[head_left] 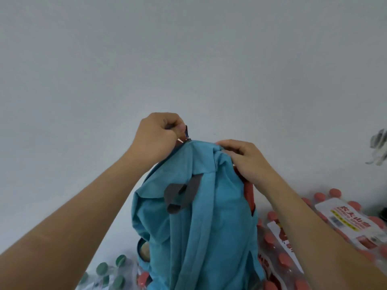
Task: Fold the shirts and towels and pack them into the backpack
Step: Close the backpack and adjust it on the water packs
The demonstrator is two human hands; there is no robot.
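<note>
A teal backpack (pixel 201 222) stands upright before me, its back panel and shoulder straps facing the camera, with a grey carry loop (pixel 180 194) on it. At the top left of the bag my left hand (pixel 157 137) pinches the zipper pull (pixel 187 133). My right hand (pixel 247 158) grips the fabric at the bag's top right edge. Something red (pixel 249 191) shows at the bag's right side below that hand. No shirts or towels are visible.
Shrink-wrapped packs of red-capped water bottles (pixel 326 222) lie to the right of the bag and under it. Green-capped bottles (pixel 109 273) sit at lower left. A plain pale wall (pixel 188 59) fills the background, with a blurred grey-white object (pixel 379 147) at the right edge.
</note>
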